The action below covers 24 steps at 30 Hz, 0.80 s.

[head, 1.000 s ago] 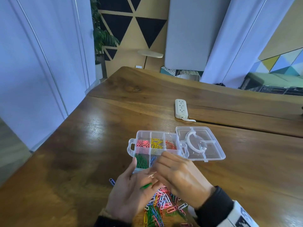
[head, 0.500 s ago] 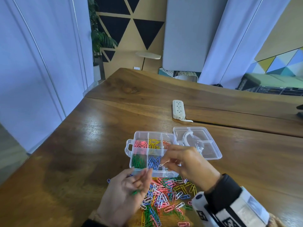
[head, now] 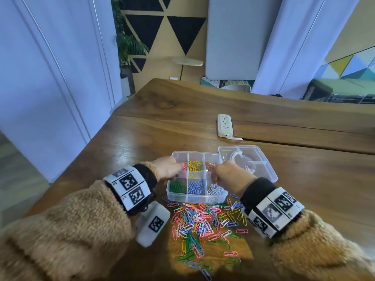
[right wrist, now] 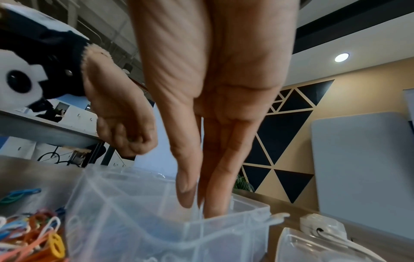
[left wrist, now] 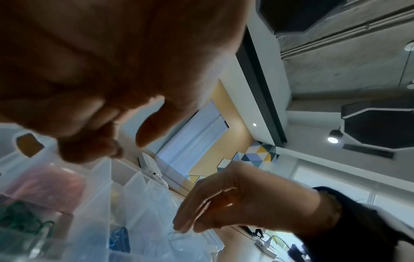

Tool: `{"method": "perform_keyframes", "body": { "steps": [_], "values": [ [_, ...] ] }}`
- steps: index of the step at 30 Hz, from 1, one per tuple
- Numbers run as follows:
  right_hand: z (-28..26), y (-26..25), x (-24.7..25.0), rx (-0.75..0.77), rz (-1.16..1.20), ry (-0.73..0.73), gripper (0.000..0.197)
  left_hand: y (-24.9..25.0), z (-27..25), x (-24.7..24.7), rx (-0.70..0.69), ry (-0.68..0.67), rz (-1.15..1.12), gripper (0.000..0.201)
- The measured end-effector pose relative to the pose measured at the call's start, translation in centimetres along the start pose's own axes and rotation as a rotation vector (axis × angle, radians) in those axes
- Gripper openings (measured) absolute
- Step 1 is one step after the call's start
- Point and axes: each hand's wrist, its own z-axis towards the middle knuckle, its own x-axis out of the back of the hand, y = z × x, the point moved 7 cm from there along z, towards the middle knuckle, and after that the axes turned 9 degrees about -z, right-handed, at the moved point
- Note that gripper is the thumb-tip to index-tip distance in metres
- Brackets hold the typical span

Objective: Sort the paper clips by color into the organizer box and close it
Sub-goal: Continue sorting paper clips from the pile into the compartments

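The clear organizer box [head: 203,196] stands open on the wooden table, its lid [head: 265,173] folded out to the right. Its compartments hold pink, yellow and red clips at the back, green, blue and white at the front. My left hand [head: 174,171] hovers over the box's left side with curled fingers [left wrist: 89,145]; no clip shows in it. My right hand [right wrist: 197,207] points straight down into the white compartment, thumb and fingertips pinched together on a pale sliver of white clip. A mixed pile of paper clips [head: 203,222] lies in front of the box.
A white power strip [head: 224,125] lies behind the box near a seam in the table [head: 304,147]. The table's left edge runs close to my left forearm. A few stray clips [head: 230,254] are scattered toward me.
Both hands moved forward from the pile to the box. The left went to the left compartments, and the green clip it held is out of sight. The right carried a white clip down into the white compartment.
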Motion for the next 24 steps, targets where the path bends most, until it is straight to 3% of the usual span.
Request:
{"method": "perform_keyframes", "body": {
  "steps": [5, 8, 13, 16, 18, 20, 22, 24],
  "values": [
    [-1.4, -0.2, 0.9, 0.054, 0.022, 0.014, 0.023, 0.7, 1.0, -1.5, 0.07, -0.156, -0.073, 0.031],
    [-2.7, -0.9, 1.2, 0.109, 0.05, 0.034, 0.023, 0.8, 0.7, -1.5, 0.064, -0.179, 0.022, 0.027],
    [-4.7, -5.4, -0.2, 0.32, 0.115, -0.051, 0.025, 0.9, -1.6, -0.1, -0.101, -0.085, 0.032, 0.032],
    [-4.9, -7.1, -2.7, 0.356, -0.091, -0.155, 0.049, -1.1, -4.2, 1.4, -0.144, 0.03, 0.014, 0.031],
    [-4.8, -7.4, -3.7, 0.336, -0.22, -0.212, 0.069, -3.3, -5.8, 1.2, -0.09, 0.041, 0.23, 0.053],
    [-5.0, -7.7, -3.9, 0.319, -0.26, -0.226, 0.082, -5.8, -6.6, -0.2, 0.009, -0.056, 0.45, 0.093],
    [-5.6, -8.1, -3.2, 0.324, -0.272, -0.181, 0.086, -7.4, -6.5, -1.8, 0.07, -0.152, 0.564, 0.122],
    [-6.8, -8.7, -2.2, 0.376, -0.237, -0.085, 0.079, -7.9, -5.8, -2.3, 0.074, -0.168, 0.609, 0.131]
  ]
}}
